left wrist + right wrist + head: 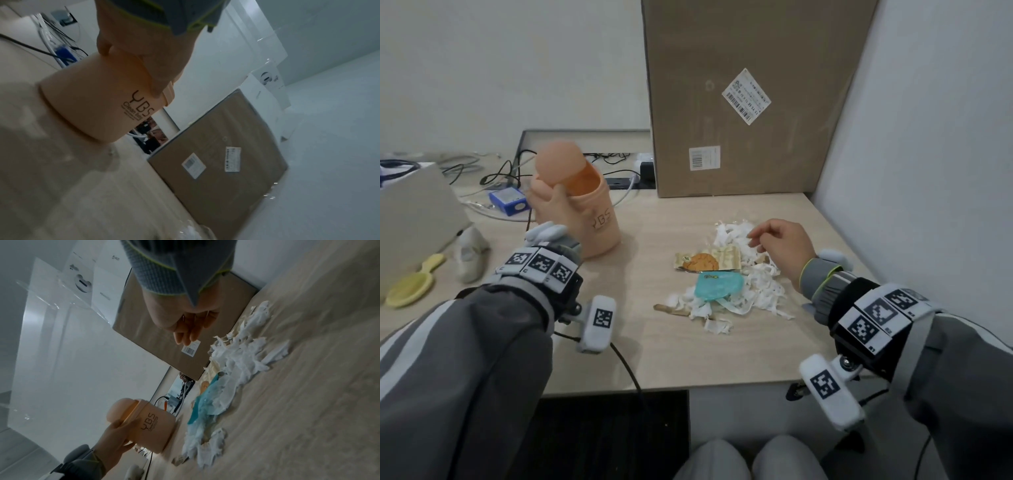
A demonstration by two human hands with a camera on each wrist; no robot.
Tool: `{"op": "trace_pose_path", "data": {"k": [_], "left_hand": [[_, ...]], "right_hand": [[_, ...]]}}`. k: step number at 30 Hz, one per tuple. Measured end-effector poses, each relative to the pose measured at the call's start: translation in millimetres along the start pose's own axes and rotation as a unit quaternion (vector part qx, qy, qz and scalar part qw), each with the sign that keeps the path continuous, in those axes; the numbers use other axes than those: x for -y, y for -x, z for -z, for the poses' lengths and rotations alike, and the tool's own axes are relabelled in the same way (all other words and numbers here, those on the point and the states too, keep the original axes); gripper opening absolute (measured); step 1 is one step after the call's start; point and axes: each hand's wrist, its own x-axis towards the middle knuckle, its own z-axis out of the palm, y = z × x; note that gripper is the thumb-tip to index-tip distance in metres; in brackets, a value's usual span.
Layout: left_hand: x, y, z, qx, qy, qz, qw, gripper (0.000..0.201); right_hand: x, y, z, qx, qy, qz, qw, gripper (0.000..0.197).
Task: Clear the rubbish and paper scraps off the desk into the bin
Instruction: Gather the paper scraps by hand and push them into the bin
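A peach desk bin (602, 219) marked YBS stands at the left middle of the desk, its lid (558, 162) tipped up. My left hand (554, 202) grips the bin near its rim, thumb on top; the left wrist view shows the hand (144, 65) wrapped round the bin (92, 105). White paper scraps (753, 291) lie in a heap to the right, with a cookie wrapper (709, 260), a teal wrapper (719, 286) and a wooden stick (671, 310). My right hand (760, 240) hovers just above the heap's far end, fingers relaxed and holding nothing. The scraps (242, 356) lie below those fingers (185, 335).
A tall cardboard box (750, 96) leans at the back, and a white wall (928, 137) closes the right side. Cables and a blue device (508, 200) sit behind the bin. A yellow hairbrush (412, 284) and a grey box (414, 212) lie at the left.
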Motion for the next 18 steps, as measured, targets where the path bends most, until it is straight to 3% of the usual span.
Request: {"op": "trace_pose_path", "data": {"k": [3,4,8,11,14,18], "left_hand": [[-23.0,10.8,4.4,0.048,0.02,-0.071,0.996,0.045],[-34.8,20.1,8.1,0.073,0.032,-0.085,0.993,0.042],[-69.3,52.4,16.0,0.178,0.139,-0.162,0.961,0.035],[-80.9,78.1,13.2,0.224,0.215,-0.173,0.935,0.036],[-83.8,97.5,6.7,0.248,0.256,-0.185,0.916,0.039],[-89.0,103.7,-0.9,0.248,0.258,-0.231,0.905,0.042]], "right_hand": [[9.4,-0.1,-7.1,0.046,0.015,0.03,0.998,0.019],[12.8,0.0,-8.8,0.07,0.029,0.034,0.997,0.026],[26.0,0.3,-12.5,0.138,0.062,0.013,0.988,0.089],[28.3,3.0,-13.7,0.19,0.048,-0.004,0.981,0.114],[22.4,4.3,-15.2,0.219,-0.008,0.011,0.976,0.113],[16.9,2.0,-14.4,0.168,-0.021,0.037,0.985,0.106]]}}
